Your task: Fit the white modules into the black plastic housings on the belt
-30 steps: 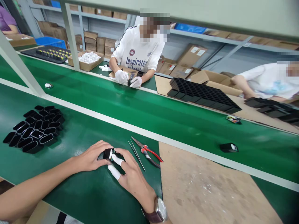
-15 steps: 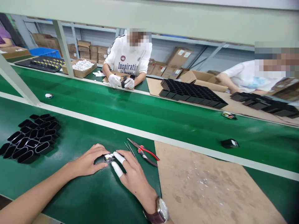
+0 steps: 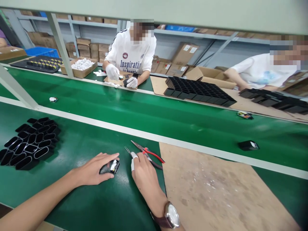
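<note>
My left hand (image 3: 91, 169) is closed around a small black oval casing (image 3: 111, 167), thumb and fingers on its sides. White and yellow parts show at the casing's end, which faces right. To the right of it, my right hand (image 3: 146, 175) has its fingers, with white finger cots, closed on the tweezers (image 3: 128, 151). Their tips point up and left, low over the green table. Just beyond that hand lie long-nose pliers (image 3: 156, 155) with red and black handles, partly hidden by the fingers.
Several empty black casings (image 3: 31, 141) stand grouped at the left. A stained cardboard sheet (image 3: 216, 189) covers the table at right. Beyond a white rail runs a green conveyor belt (image 3: 134, 110) carrying a black casing (image 3: 249, 145) and small circuit boards (image 3: 244, 115). Two co-workers sit across it.
My right hand has left the casing and moved right, taking hold of the tweezers. The left hand keeps the casing, now turned with its end facing right. Items on the belt shifted right.
</note>
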Tool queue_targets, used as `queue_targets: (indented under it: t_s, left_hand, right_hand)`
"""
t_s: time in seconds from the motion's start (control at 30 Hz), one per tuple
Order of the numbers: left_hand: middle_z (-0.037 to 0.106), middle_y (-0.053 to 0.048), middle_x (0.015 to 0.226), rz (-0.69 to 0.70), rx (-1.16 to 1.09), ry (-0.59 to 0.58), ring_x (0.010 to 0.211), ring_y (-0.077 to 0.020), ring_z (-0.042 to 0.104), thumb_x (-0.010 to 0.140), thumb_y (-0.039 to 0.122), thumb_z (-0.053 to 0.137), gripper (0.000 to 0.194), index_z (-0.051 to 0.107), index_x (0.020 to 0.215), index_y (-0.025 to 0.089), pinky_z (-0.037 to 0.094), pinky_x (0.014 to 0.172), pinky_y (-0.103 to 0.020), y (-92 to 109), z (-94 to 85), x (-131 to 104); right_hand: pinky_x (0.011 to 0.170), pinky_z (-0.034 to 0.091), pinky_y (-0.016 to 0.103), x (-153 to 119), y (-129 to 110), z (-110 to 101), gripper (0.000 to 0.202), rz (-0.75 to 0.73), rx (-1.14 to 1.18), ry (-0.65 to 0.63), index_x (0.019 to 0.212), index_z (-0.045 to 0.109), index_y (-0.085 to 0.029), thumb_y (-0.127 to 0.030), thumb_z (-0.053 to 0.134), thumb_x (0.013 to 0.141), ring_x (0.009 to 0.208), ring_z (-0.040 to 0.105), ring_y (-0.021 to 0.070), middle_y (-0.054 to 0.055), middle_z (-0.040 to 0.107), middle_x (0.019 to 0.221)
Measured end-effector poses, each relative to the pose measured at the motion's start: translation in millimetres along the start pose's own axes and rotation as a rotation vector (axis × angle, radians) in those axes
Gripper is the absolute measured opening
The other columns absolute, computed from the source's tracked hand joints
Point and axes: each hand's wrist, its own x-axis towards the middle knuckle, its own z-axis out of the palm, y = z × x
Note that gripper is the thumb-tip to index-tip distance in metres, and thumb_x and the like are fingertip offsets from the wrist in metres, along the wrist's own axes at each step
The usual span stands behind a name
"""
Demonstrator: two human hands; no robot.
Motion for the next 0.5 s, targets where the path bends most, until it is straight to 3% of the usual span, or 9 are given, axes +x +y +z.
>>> queue_targets:
  t_s: [0.13, 0.3, 0.5]
  left_hand:
    - [0.067, -0.009, 0.128, 0.071, -0.013, 0.088, 0.116, -0.0274, 0.062, 0.092, 0.028, 0.079, 0.059, 0.053, 0.144, 0.027, 0.054, 0.102, -0.045, -1.6, 3.0, 2.6]
    - [0.064, -0.009, 0.127, 0.101, -0.005, 0.278, 0.118, -0.027, 0.062, 0.092, 0.03, 0.081, 0.052, 0.054, 0.137, 0.026, 0.054, 0.102, -0.044, -10.3, 1.1, 1.9]
    - [0.062, -0.009, 0.131, 0.053, -0.041, 0.251, 0.117, -0.0256, 0.066, 0.092, 0.03, 0.08, 0.058, 0.05, 0.142, 0.028, 0.056, 0.101, -0.042, -10.8, 2.9, 1.0]
  right_hand:
    - [0.066, 0.055, 0.033, 7.3, -13.2, -12.6, 0.023, 0.03, 0.27, 0.054, 0.109, 0.061, -0.018, -0.006, 0.045, 0.098, 0.083, 0.066, 0.0233, 0.009, 0.064, 0.098]
    - [0.059, 0.049, 0.031, 9.2, -25.1, -23.0, 0.026, -0.033, 0.386, 0.071, 0.118, 0.061, -0.017, -0.007, 0.044, 0.1, 0.074, 0.063, 0.0188, 0.007, 0.064, 0.1]
    - [0.052, 0.039, 0.032, 5.6, -25.8, -21.1, 0.026, -0.117, 0.333, 0.043, 0.103, 0.063, -0.017, -0.003, 0.042, 0.096, 0.065, 0.056, 0.0182, 0.008, 0.062, 0.098]
